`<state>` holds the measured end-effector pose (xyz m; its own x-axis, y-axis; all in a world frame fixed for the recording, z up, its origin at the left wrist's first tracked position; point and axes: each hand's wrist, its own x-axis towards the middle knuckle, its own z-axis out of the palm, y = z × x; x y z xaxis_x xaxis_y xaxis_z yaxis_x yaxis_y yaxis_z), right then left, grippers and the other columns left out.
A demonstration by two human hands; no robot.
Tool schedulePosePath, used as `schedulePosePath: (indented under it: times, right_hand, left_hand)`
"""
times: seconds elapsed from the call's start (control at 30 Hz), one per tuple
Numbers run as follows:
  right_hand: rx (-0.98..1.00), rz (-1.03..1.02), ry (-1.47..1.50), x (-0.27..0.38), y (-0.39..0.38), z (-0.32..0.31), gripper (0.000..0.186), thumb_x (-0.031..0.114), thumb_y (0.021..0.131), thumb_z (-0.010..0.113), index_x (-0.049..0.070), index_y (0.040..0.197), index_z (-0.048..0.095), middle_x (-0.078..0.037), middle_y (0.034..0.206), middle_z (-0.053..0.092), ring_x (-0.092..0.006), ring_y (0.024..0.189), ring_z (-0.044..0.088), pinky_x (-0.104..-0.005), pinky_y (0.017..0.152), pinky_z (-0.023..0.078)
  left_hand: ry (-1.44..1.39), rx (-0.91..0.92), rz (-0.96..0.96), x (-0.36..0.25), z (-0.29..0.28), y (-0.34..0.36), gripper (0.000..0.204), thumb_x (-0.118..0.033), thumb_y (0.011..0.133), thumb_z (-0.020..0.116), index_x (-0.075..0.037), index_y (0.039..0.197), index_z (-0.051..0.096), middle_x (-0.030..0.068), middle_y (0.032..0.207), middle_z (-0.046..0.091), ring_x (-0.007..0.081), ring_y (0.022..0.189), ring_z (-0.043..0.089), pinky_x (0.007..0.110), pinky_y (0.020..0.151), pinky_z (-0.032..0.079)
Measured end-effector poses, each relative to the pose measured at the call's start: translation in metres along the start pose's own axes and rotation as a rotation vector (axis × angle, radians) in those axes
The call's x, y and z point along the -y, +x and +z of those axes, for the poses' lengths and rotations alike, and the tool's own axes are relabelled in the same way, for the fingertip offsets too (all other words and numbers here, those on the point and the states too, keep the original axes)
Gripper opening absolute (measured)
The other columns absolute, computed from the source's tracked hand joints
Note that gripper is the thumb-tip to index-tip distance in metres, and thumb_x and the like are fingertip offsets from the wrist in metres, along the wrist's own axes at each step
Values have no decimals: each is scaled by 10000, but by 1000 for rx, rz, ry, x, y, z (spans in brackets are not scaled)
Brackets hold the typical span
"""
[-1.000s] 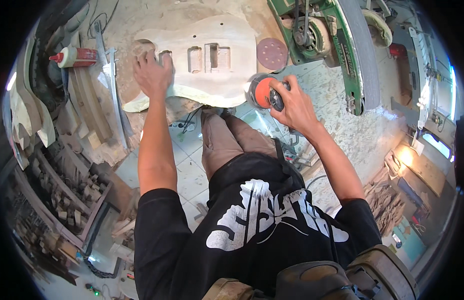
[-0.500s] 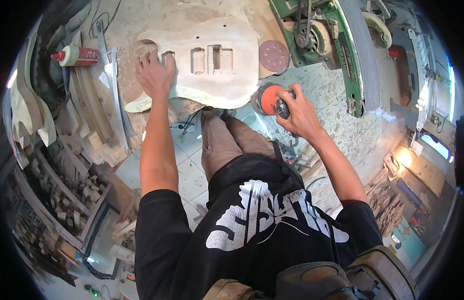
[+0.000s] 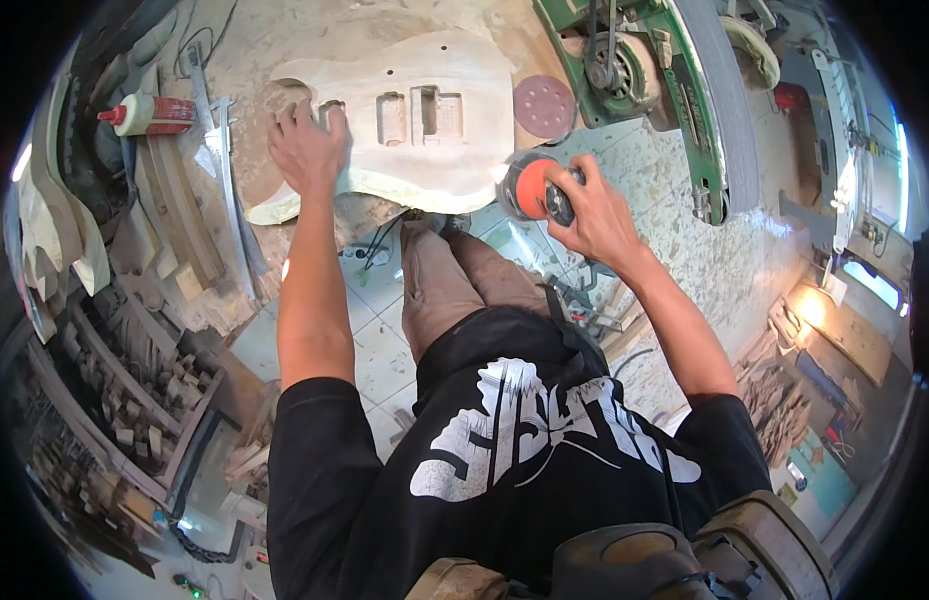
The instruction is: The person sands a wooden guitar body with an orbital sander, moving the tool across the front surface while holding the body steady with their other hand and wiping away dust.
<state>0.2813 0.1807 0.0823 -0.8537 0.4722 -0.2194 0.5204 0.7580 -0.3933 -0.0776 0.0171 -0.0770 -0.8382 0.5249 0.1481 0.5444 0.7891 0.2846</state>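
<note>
A pale wooden guitar body (image 3: 425, 165) with routed pockets lies flat on the workbench. Pressed on its left end is my left hand (image 3: 307, 148), fingers spread beside a small pocket. My right hand (image 3: 595, 212) grips an orange and black sander (image 3: 533, 188) from its right side. The sander is tilted on edge at the body's lower right rim; whether its pad touches the wood I cannot tell. A round maroon sanding disc (image 3: 545, 107) with holes lies just right of the body.
A green machine (image 3: 690, 140) with a grey belt stands at the right. Left of the guitar body lie a red and white glue bottle (image 3: 150, 115), a metal square (image 3: 225, 150) and wooden strips (image 3: 175, 200). Racks of wood offcuts (image 3: 135, 400) fill the lower left.
My right hand has brought the sander slightly up and left along the body's edge. The left hand stays on the wood; the whole view has shifted a little.
</note>
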Motion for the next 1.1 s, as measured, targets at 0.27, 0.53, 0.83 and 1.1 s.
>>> schedulePosePath:
  times: [0.27,0.53,0.83,1.1]
  right_hand:
    - [-25,-11,-8,24,33,-2,647,192,736,835,208,1328,575,-204,1247,528,-465,1077,660,-565,789,583]
    - [16,-29,3,31,8,8,629,161,733,829,194,1306,572,-193,1204,510,-457,1089,657,-545,806,601]
    - [-4,-89,-30,58,39,7,625,186,747,858,211,1306,579,-200,1217,518,-445,1059,650,-563,777,584]
    - [69,-190,-36,98,32,24,637,146,720,874,231,1285,592,-179,1244,509,-415,1031,626,-526,736,613]
  left_hand:
    - [-28,-16,12,5,0,1,636,-533,929,626,-92,1383,692,172,1503,595,412,1504,398,535,1231,312]
    - [8,-6,7,-1,-1,-1,645,-546,952,615,-93,1405,685,196,1510,599,436,1482,430,542,1218,343]
    - [13,15,6,0,-6,0,661,-556,952,609,-79,1403,682,203,1509,596,424,1485,431,539,1218,344]
    - [4,-7,-4,0,-6,1,644,-537,959,600,-93,1419,675,178,1499,608,415,1479,438,557,1206,352]
